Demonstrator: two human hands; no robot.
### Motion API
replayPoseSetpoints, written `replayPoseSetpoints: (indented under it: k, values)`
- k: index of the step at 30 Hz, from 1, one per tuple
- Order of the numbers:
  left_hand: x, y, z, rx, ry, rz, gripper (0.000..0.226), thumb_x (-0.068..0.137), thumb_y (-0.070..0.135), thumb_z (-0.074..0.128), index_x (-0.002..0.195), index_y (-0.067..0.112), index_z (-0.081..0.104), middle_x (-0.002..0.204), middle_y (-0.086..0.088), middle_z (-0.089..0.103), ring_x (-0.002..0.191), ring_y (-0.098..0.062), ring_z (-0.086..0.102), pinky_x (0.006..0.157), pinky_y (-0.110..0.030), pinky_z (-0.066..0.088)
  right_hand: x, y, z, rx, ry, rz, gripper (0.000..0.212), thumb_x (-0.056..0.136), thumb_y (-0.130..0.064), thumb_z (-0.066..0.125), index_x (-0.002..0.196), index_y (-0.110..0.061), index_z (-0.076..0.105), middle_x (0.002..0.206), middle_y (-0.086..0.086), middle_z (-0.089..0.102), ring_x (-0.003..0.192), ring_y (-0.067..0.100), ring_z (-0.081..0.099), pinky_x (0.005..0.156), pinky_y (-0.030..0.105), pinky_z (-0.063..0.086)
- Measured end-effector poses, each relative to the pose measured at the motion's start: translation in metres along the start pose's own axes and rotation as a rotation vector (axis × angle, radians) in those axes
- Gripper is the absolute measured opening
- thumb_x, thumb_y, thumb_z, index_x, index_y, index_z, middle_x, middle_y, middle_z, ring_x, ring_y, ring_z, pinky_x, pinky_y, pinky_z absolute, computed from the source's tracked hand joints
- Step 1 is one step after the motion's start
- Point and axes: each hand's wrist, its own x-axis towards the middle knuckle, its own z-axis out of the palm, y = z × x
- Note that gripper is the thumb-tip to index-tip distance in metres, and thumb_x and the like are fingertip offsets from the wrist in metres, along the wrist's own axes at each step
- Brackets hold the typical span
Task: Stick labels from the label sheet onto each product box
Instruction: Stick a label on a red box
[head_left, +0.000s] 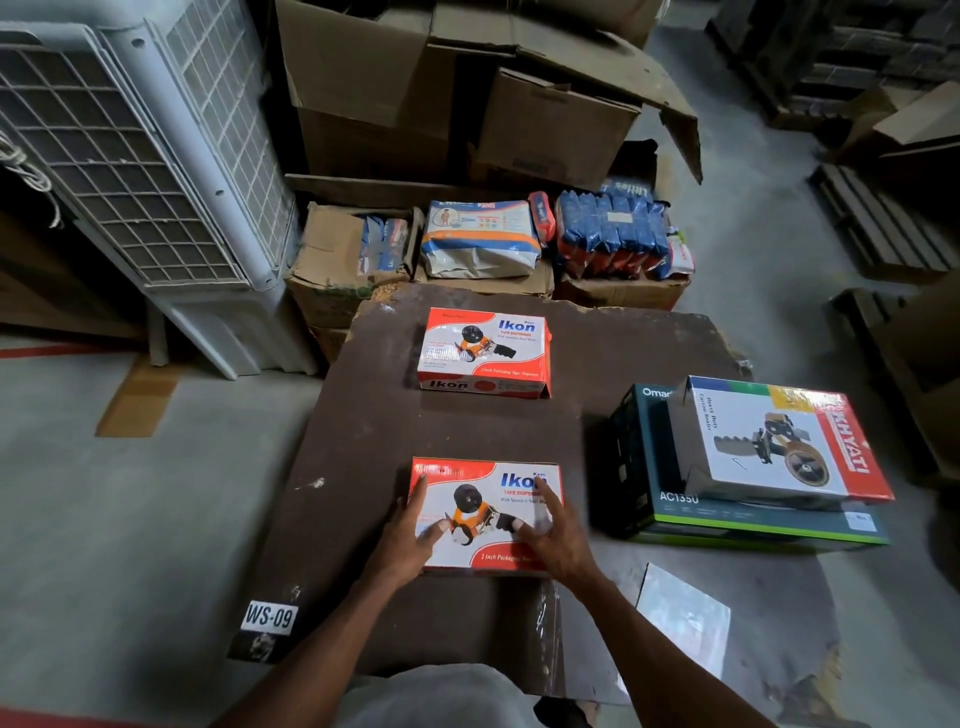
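near box (485, 512) is lying flat at the worktop (363, 441) front edge | left hand (410, 530) is resting on its left side, fingers spread straight | right hand (553, 535) is pressing its right side, fingers spread | second box (485, 353) is sitting farther back | label sheet (683, 616) is lying at right, near the right forearm
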Motion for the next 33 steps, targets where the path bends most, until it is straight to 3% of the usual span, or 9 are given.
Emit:
replayPoseSetpoints:
  k: [4, 8, 13, 15, 18, 23, 27, 31, 33]
  values:
    - [-0.003, 0.000, 0.003, -0.047, 0.028, 0.036, 0.085, 0.098, 0.037, 0.061, 0.158, 0.044, 0.001, 0.166, 0.001, 0.025, 0.145, -0.022, 0.038, 0.100, -0.031, 0.048, -0.001, 0.001, 0.002, 0.018, 0.003, -0.011, 0.078, 0.093, -0.034, 0.073, 0.156, -0.035, 0.028, 0.152, 0.001, 0.037, 0.112, 0.012, 0.053, 0.084, 0.025, 0.055]
    - [-0.011, 0.003, 0.005, -0.091, 0.072, 0.031, 0.083, 0.098, 0.033, 0.064, 0.159, 0.041, 0.008, 0.164, 0.001, 0.029, 0.144, -0.023, 0.040, 0.100, -0.035, 0.050, -0.002, 0.005, 0.002, 0.033, 0.011, -0.004, 0.074, 0.092, -0.027, 0.074, 0.152, -0.038, 0.033, 0.144, -0.002, 0.043, 0.103, 0.011, 0.060, 0.073, 0.021, 0.058]
    - [-0.020, 0.018, -0.005, -0.128, 0.170, 0.078, 0.082, 0.096, 0.032, 0.067, 0.157, 0.047, 0.014, 0.161, -0.001, 0.035, 0.139, -0.021, 0.045, 0.101, -0.038, 0.050, -0.002, -0.005, -0.010, 0.037, 0.053, -0.074, 0.070, 0.087, -0.041, 0.075, 0.134, -0.071, 0.033, 0.147, 0.002, 0.050, 0.117, 0.018, 0.063, 0.087, 0.039, 0.062]
    - [-0.022, 0.033, -0.016, -0.124, 0.207, 0.111, 0.083, 0.094, 0.035, 0.068, 0.155, 0.053, 0.013, 0.159, 0.000, 0.037, 0.136, -0.020, 0.048, 0.099, -0.035, 0.052, -0.006, -0.022, -0.024, 0.023, 0.097, -0.118, 0.068, 0.088, -0.044, 0.073, 0.141, -0.064, 0.035, 0.147, 0.002, 0.049, 0.122, 0.021, 0.060, 0.092, 0.041, 0.060]
    - [-0.025, 0.069, -0.035, -0.087, 0.277, 0.167, 0.082, 0.095, 0.036, 0.067, 0.157, 0.048, 0.015, 0.158, -0.001, 0.037, 0.138, -0.021, 0.044, 0.099, -0.033, 0.046, -0.007, -0.052, -0.049, 0.017, 0.160, -0.168, 0.070, 0.089, -0.048, 0.070, 0.150, -0.050, 0.036, 0.150, 0.003, 0.045, 0.129, 0.025, 0.055, 0.101, 0.050, 0.054]
    - [-0.028, 0.144, -0.053, -0.071, 0.367, 0.278, 0.079, 0.096, 0.035, 0.066, 0.158, 0.042, 0.018, 0.159, -0.002, 0.037, 0.138, -0.023, 0.044, 0.099, -0.031, 0.045, -0.005, -0.089, -0.104, -0.011, 0.256, -0.271, 0.073, 0.087, -0.052, 0.070, 0.151, -0.053, 0.033, 0.150, 0.001, 0.043, 0.130, 0.023, 0.053, 0.104, 0.052, 0.052]
    - [-0.021, 0.197, -0.044, -0.087, 0.365, 0.316, 0.082, 0.094, 0.041, 0.066, 0.158, 0.046, 0.015, 0.158, -0.002, 0.039, 0.137, -0.025, 0.046, 0.098, -0.048, 0.054, -0.005, -0.104, -0.162, -0.057, 0.308, -0.283, 0.072, 0.088, -0.054, 0.070, 0.148, -0.058, 0.031, 0.154, 0.003, 0.042, 0.129, 0.027, 0.053, 0.100, 0.051, 0.054]
    - [-0.010, 0.247, -0.017, -0.120, 0.304, 0.375, 0.083, 0.094, 0.044, 0.066, 0.158, 0.045, 0.013, 0.162, -0.001, 0.031, 0.142, -0.023, 0.039, 0.096, -0.036, 0.053, -0.009, -0.098, -0.225, -0.084, 0.363, -0.272, 0.071, 0.087, -0.055, 0.071, 0.146, -0.060, 0.032, 0.156, 0.006, 0.041, 0.126, 0.031, 0.056, 0.096, 0.058, 0.055]
    - [-0.008, 0.273, 0.001, -0.086, 0.300, 0.426, 0.083, 0.094, 0.045, 0.065, 0.159, 0.039, 0.015, 0.162, -0.003, 0.033, 0.144, -0.023, 0.038, 0.103, -0.038, 0.048, -0.013, -0.091, -0.257, -0.087, 0.390, -0.257, 0.070, 0.087, -0.054, 0.071, 0.146, -0.058, 0.034, 0.154, 0.008, 0.044, 0.120, 0.032, 0.060, 0.092, 0.058, 0.057]
